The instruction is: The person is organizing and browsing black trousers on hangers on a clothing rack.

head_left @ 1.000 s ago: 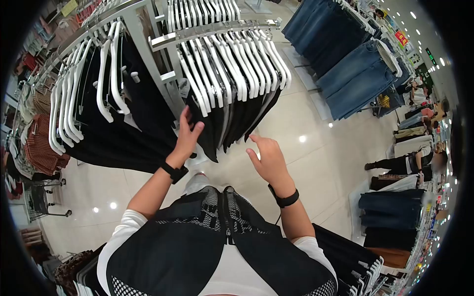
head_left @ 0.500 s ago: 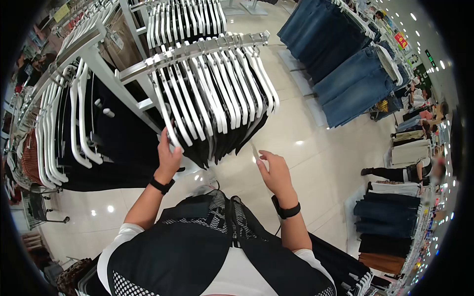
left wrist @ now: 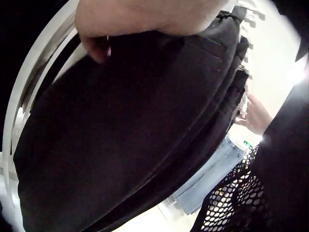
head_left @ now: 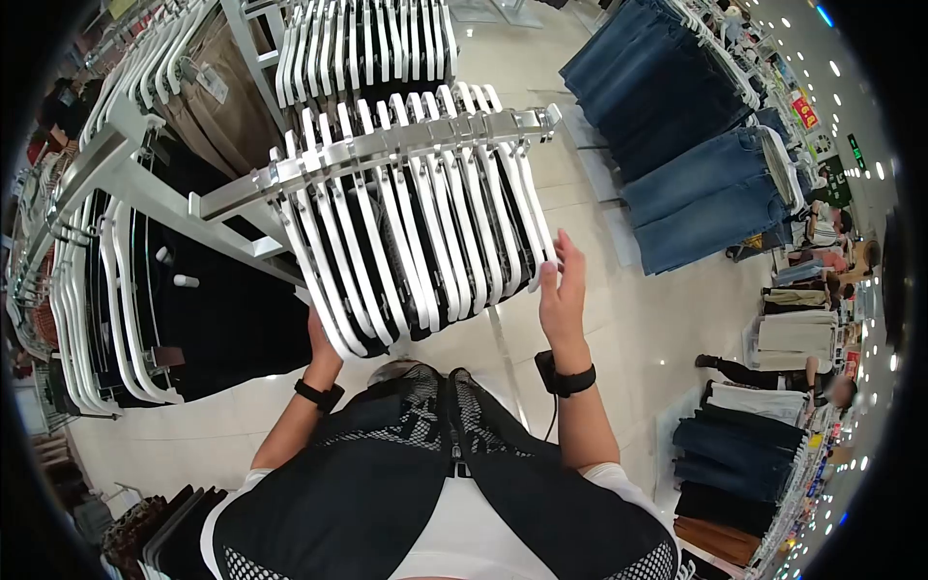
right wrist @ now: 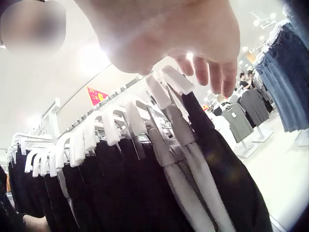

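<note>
A tight row of white hangers [head_left: 425, 261] hangs from a metal rail [head_left: 387, 145], carrying dark trousers [right wrist: 125, 179], with a few grey ones among them. My left hand [head_left: 323, 346] is at the row's left end, against the outermost hanger, its fingers partly hidden behind it. The left wrist view shows that hand [left wrist: 149, 17] at the top of the black cloth [left wrist: 120, 116]. At the opposite end, my right hand [head_left: 564, 300] has its fingers extended and its thumb beside the last hanger. In the right wrist view these fingers [right wrist: 215, 72] reach past the hanger ends.
To the left, another rail holds dark garments [head_left: 232, 300] on white hangers, with beige trousers [head_left: 217, 97] behind. A second hanger row [head_left: 362, 48] stands beyond mine. Jeans [head_left: 710, 193] hang on a rack at the right. A person [head_left: 773, 375] stands farther right across the tiled floor [head_left: 619, 367].
My right hand has moved up to the right end of the hanger row. My left hand has slid partly behind the left end. The row now appears lower and nearer in the head view.
</note>
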{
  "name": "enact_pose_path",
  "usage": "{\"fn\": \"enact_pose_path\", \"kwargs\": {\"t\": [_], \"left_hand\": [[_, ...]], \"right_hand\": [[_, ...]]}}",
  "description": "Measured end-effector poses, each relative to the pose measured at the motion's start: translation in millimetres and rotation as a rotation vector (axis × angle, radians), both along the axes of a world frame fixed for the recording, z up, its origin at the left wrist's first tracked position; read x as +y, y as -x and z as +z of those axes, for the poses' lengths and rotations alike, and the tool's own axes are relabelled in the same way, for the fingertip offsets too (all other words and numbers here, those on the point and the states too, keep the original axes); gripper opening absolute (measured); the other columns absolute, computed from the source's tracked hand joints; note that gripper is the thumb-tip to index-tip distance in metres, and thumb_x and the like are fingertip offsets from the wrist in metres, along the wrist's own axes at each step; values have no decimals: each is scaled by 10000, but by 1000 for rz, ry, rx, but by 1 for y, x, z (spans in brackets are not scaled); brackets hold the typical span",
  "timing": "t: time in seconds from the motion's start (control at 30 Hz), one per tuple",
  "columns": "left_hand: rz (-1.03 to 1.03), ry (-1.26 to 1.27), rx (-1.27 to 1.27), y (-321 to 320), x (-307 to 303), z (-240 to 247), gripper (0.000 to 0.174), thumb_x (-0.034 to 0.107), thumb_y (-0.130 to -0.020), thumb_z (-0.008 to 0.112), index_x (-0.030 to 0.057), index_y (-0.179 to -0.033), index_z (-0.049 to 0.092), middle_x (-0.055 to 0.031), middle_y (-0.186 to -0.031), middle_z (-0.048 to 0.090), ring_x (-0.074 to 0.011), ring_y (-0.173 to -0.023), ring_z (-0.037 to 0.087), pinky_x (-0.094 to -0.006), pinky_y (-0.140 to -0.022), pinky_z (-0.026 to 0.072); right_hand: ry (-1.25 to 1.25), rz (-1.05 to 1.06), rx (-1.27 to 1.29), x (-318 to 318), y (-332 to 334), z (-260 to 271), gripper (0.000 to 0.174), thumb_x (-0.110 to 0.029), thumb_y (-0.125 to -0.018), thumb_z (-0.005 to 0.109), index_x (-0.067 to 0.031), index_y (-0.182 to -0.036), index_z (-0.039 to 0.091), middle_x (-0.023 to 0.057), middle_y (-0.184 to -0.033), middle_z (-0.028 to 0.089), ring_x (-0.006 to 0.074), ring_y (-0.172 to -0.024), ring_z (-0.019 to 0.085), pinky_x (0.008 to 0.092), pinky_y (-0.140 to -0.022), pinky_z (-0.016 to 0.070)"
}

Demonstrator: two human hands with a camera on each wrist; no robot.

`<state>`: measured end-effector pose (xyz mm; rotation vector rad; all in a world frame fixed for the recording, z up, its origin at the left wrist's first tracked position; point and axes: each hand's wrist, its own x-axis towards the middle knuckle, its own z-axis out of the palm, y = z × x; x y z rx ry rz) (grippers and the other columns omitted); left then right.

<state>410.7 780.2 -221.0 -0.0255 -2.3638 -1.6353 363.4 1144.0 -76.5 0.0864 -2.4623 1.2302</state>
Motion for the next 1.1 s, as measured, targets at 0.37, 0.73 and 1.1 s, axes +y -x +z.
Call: {"fn": "enact_pose_path", "kwargs": {"t": [0.37,0.73,1.1], "left_hand": [[145,74,-193,-42,29,-82,470,246,-1000,559,43,-1416,481,-148,-1407,525,-263,-1293,495,-396,-1088,386],[602,273,-730,-55,179,-60,392,144,-926,576,-15,-1284,580,-268,-1143,668,-445,-1077,627,-457,-947,486],[218,-271,-272,-14,305,127,295,170,-1026,531,-34,-1217,624,-137,-973,737,-129,-729,685,-272,-689,559]], "right_hand": [[-24,511,-120,43,52,-7,442,-307,-958,564,-11,-1281,508,211,-1102,625,416,-988,625,440,-853,509],[5,803,-171,100,94,-8,613,-344,-918,647,10,-1365,424,212,-1183,578,357,-1010,626,427,-853,514],[-67,970,-184,109,104,-1,636,-409,-889,679,7,-1317,459,211,-1146,550,429,-960,611,474,-788,512]]}}
